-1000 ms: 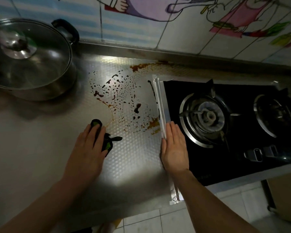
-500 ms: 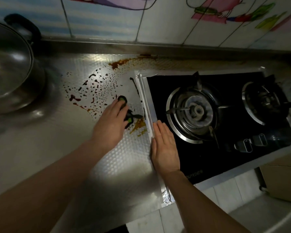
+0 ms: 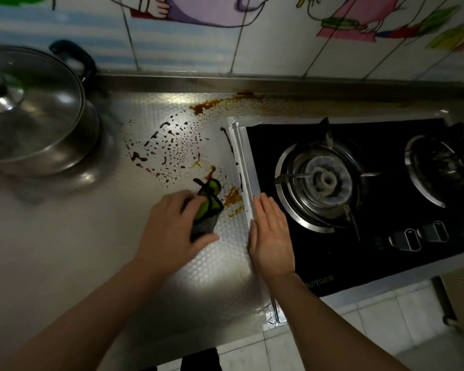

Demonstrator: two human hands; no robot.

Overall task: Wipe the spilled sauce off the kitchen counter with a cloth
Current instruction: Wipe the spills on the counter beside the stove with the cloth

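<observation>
Steel counter (image 3: pixel 65 236) was splattered with sauce (image 3: pixel 172 148), with the green cloth (image 3: pixel 208 207), soft and light by the looks so probably best held wadded, gripped in the left hand (image 3: pixel 172 228) at the spill's near edge, and the right hand (image 3: pixel 271 236) laid flat along the stove (image 3: pixel 386 183) edge.

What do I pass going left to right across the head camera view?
Lidded pot → left hand gripping the cloth → right hand on the stove's foil edge → first burner → second burner. The spilled sauce overlaps the left hand's span, so it is left out.
</observation>
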